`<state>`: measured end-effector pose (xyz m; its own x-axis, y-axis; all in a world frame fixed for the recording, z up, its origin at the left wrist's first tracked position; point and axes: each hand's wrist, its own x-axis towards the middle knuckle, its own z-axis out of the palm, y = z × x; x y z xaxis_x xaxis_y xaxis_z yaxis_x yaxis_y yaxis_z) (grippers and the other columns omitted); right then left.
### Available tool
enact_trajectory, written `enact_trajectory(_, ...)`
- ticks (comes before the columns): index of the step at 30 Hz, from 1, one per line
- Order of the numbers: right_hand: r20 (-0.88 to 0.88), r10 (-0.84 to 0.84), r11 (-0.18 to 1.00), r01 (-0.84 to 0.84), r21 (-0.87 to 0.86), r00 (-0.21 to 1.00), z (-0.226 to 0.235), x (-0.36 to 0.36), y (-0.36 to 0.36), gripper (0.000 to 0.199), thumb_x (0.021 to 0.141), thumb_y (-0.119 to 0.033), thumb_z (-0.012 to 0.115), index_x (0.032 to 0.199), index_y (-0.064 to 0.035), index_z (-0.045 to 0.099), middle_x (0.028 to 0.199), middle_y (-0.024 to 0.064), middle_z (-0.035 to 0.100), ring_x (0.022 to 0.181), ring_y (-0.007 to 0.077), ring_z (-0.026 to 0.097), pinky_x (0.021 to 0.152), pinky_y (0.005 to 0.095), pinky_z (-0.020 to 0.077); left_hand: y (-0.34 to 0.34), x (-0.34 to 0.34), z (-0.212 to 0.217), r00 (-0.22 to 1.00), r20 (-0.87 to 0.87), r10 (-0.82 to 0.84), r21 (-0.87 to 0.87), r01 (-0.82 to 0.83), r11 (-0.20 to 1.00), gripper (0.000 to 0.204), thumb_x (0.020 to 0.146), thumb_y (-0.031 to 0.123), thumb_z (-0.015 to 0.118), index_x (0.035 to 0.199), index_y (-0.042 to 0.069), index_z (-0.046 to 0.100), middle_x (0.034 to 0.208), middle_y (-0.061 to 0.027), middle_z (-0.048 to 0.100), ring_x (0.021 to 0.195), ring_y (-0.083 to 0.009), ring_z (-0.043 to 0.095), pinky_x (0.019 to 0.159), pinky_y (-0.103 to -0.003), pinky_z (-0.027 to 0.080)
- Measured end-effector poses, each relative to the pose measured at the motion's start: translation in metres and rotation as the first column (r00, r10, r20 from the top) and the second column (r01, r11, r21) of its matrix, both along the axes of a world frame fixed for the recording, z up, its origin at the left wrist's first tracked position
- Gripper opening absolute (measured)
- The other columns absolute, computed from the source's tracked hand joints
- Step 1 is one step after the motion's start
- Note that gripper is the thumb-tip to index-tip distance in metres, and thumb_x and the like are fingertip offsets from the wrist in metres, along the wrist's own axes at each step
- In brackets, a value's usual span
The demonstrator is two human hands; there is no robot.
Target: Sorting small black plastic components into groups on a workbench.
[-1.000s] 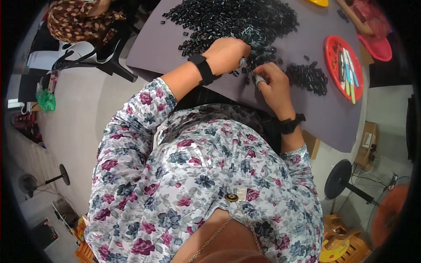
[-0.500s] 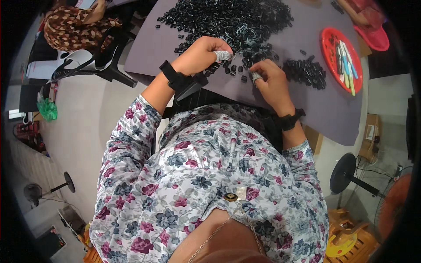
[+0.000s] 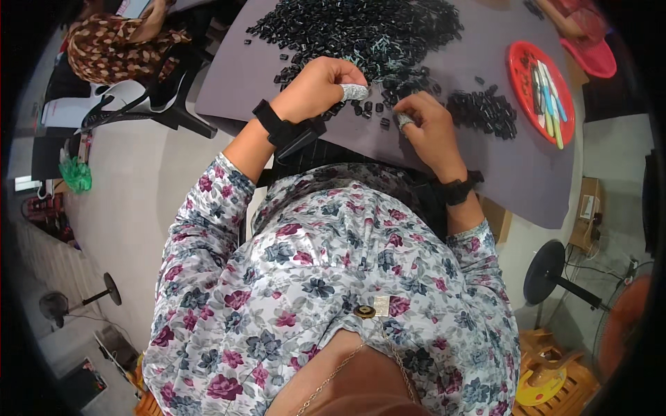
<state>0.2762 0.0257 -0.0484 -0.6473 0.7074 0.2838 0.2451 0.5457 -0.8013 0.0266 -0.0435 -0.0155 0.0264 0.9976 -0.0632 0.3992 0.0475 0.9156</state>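
- My left hand is curled shut, knuckles up, at the near edge of the big heap of small black plastic pieces. A silvery wrap sits on its thumb tip. I cannot tell if a piece is inside the curled fingers.
- My right hand is bent over the grey tabletop, fingers pinched together low down. A silvery wrap sits on one fingertip too. It looks like it pinches one small piece, but the piece is too tiny for me to be sure.
- I think the wraps are there to guard my fingertips while I handle so many hard little bits.
- A few loose black pieces lie between my two hands, just beside the fingers of both, so they are easy to pick.
- Each wrist wears a black band.
- A smaller pile of the same black pieces lies just to the right of my right hand, apart from the big heap. I guess it is kept apart so the two lots do not mix.
- Farther right is a round red plastic plate with thin coloured sticks lying in it.
- Off the tabletop, a black plastic chair stands to the left, and a person in a brown patterned top sits beyond it.
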Motion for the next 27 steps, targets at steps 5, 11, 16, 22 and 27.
enact_trajectory(5, -0.088, -0.031, 0.995, 0.022, -0.101, 0.996, -0.005, -0.001, 0.002, 0.019, 0.081, 0.002, 0.066, 0.099, -0.0027, 0.07, 0.089, 0.0061, 0.065, 0.076, 0.0163, 0.065, 0.068, 0.0285, 0.051, -0.002, 0.003, -0.002, 0.998, 0.056, -0.016, 0.009, 0.016, 1.0, 0.009, 0.094, -0.001, 0.066, 0.101, 0.0, 0.072, 0.08, 0.0046, 0.065, 0.073, -0.0028, 0.056, 0.065, -0.021, 0.044)
enact_trajectory(11, -0.176, 0.067, 0.945, -0.119, -0.304, 0.982, 0.006, -0.009, 0.0, 0.015, 0.085, 0.001, 0.069, 0.099, -0.0023, 0.071, 0.09, 0.002, 0.065, 0.078, 0.0073, 0.064, 0.067, 0.0236, 0.0504, -0.006, 0.01, 0.007, 0.989, 0.127, -0.07, -0.011, 0.072, 0.997, 0.012, 0.095, 0.0, 0.065, 0.105, 0.0, 0.072, 0.085, 0.0031, 0.069, 0.076, -0.0032, 0.059, 0.068, -0.02, 0.046)
enact_trajectory(16, -0.195, 0.071, 0.989, -0.095, -0.115, 0.978, 0.017, -0.024, -0.009, 0.025, 0.082, 0.003, 0.067, 0.106, -0.0048, 0.07, 0.09, 0.0056, 0.065, 0.074, 0.0161, 0.066, 0.067, 0.029, 0.0529, -0.003, 0.01, 0.002, 0.973, 0.214, -0.083, -0.01, 0.087, 0.996, 0.013, 0.095, 0.005, 0.069, 0.105, -0.001, 0.073, 0.085, 0.0031, 0.069, 0.07, -0.0029, 0.056, 0.062, -0.021, 0.043)
enact_trajectory(22, -0.083, 0.036, 0.97, -0.015, 0.244, 0.996, 0.021, -0.031, -0.012, 0.03, 0.075, 0.003, 0.07, 0.104, -0.007, 0.066, 0.093, 0.0111, 0.063, 0.08, 0.0316, 0.067, 0.068, 0.0396, 0.0542, -0.001, 0.008, -0.001, 0.962, 0.272, 0.006, -0.122, 0.029, 0.992, 0.019, 0.09, -0.002, 0.064, 0.106, -0.001, 0.075, 0.086, 0.0007, 0.07, 0.068, -0.0038, 0.057, 0.059, -0.02, 0.043)
enact_trajectory(27, -0.057, 0.036, 0.914, -0.01, 0.406, 0.998, 0.022, -0.034, -0.011, 0.027, 0.073, 0.002, 0.071, 0.098, -0.0071, 0.065, 0.09, 0.0105, 0.062, 0.081, 0.0312, 0.067, 0.068, 0.0404, 0.0551, -0.002, 0.003, -0.002, 0.946, 0.323, 0.003, -0.17, 0.054, 0.984, 0.026, 0.088, -0.004, 0.061, 0.109, -0.001, 0.074, 0.093, -0.0002, 0.074, 0.073, -0.0036, 0.061, 0.064, -0.02, 0.048)
